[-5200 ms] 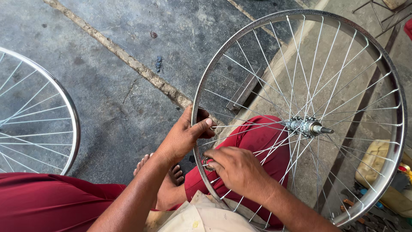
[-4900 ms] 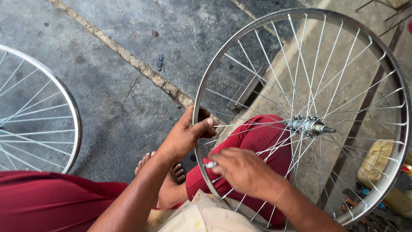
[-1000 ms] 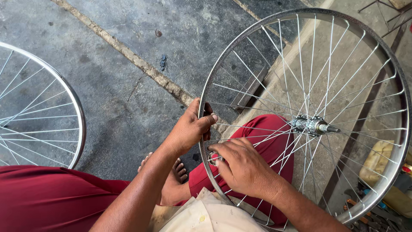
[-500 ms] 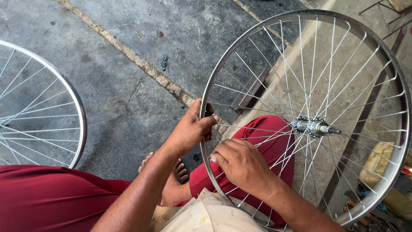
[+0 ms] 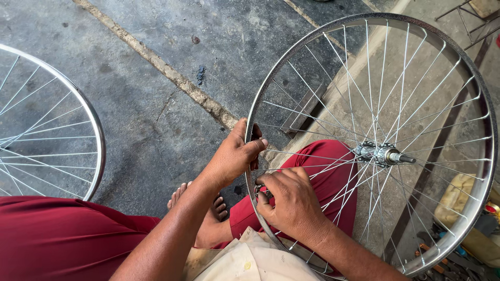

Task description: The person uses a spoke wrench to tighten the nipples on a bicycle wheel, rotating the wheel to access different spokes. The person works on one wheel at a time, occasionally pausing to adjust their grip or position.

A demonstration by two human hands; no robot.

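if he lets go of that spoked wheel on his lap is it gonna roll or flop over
Probably tips rather than stays: the spoked wheel stands on its thin rim, steadied by the left hand gripping the rim and the right hand at the spokes. Being round, it could roll on the concrete floor. Mostly open spokes suggest it is light for its size.

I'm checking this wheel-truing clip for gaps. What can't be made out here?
- Head view: whatever the right hand holds at the rim, covered by its fingers.
- Second wheel: cut off by the left edge.
- Tools at bottom right: small, behind spokes.
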